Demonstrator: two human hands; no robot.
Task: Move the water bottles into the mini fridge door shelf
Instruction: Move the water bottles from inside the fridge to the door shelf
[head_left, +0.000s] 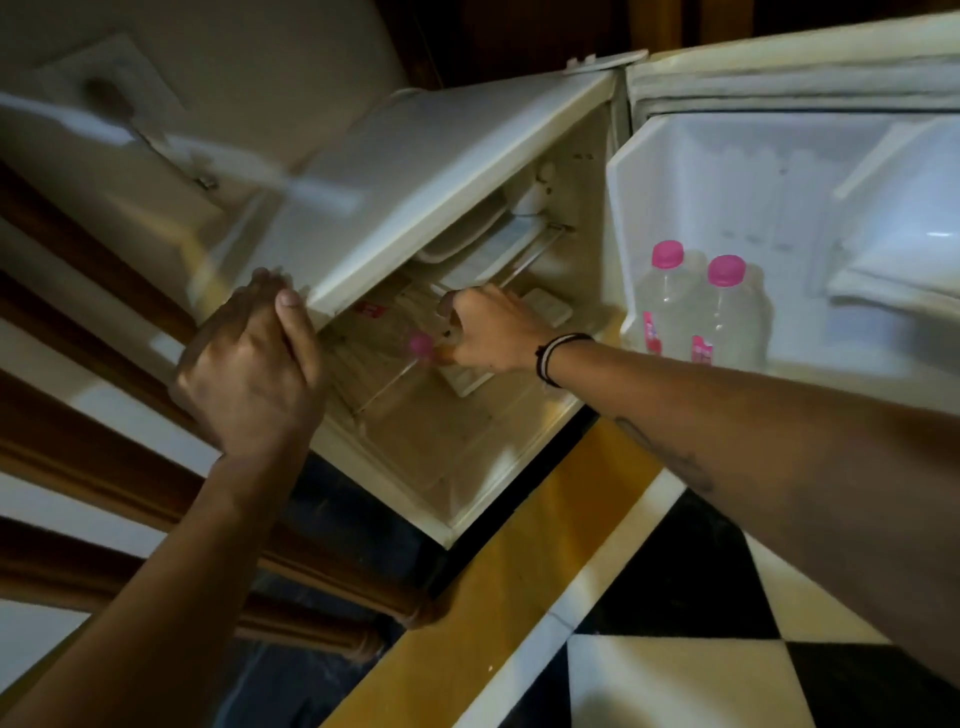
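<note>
The white mini fridge (415, 171) stands open, its door (779, 93) swung out to the right. Two clear water bottles with pink caps (667, 291) (727, 306) stand upright side by side in the door shelf (857, 358). Inside the fridge, a third clear bottle (400, 327) with a pink cap lies on its side on the glass shelf. My right hand (493, 332) reaches into the fridge and closes around that bottle near its cap. My left hand (249, 374) grips the front left corner of the fridge top.
A small freezer tray (467, 234) sits at the top of the fridge interior. Dark wooden furniture (104, 467) runs along the left. The floor has yellow, white and black tiles (675, 623). A wall socket plate (104, 93) is at the upper left.
</note>
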